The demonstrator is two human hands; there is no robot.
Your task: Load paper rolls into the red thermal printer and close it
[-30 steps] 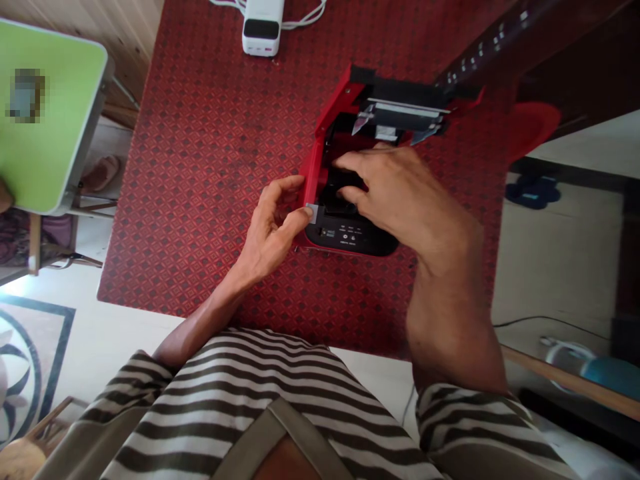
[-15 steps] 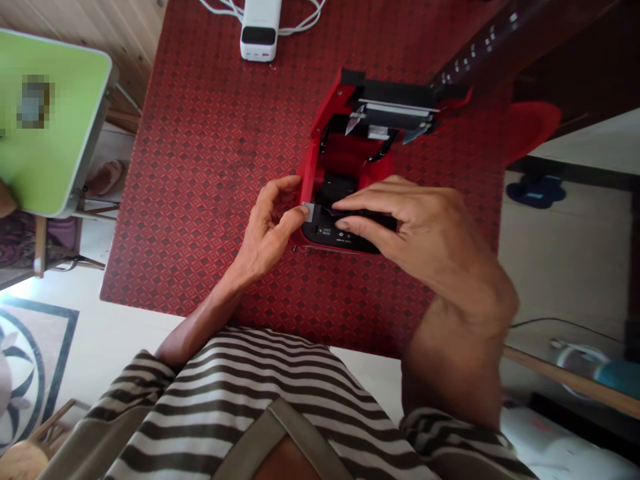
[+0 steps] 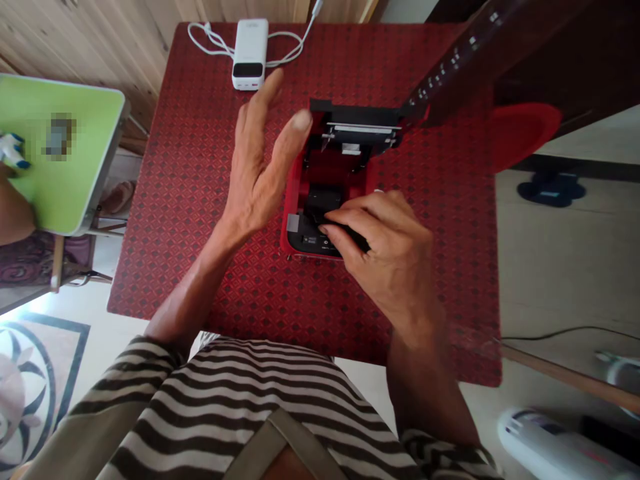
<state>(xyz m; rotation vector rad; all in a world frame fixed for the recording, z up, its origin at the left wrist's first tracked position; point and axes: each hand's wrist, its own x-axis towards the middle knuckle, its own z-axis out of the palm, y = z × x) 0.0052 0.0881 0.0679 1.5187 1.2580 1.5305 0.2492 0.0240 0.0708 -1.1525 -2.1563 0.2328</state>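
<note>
A red and black machine that looks like a label printer (image 3: 303,245) stands on the red patterned table (image 3: 200,200), its lid (image 3: 363,117) raised at the back. Inside the red cavity sits a black block (image 3: 324,196). A grey sticker (image 3: 293,223) marks the front left corner of its black panel. My right hand (image 3: 390,237) is over the panel, thumb and forefinger pinched together at its inner edge; what lies between them is too dark to make out. My left hand (image 3: 255,163) hangs in the air left of the lid, fingers apart and holding nothing.
A white power bank (image 3: 250,53) with a white cable lies at the back left. Left of the table are a green table (image 3: 85,147) and part of another person's arm (image 3: 15,207). A red round seat (image 3: 525,133) is at the right, with dark slippers (image 3: 550,189) on the floor.
My left hand has left the sticker corner and risen toward the lid, its fingers spreading. My right hand stays pinched at the panel. The whole view has shifted.
</note>
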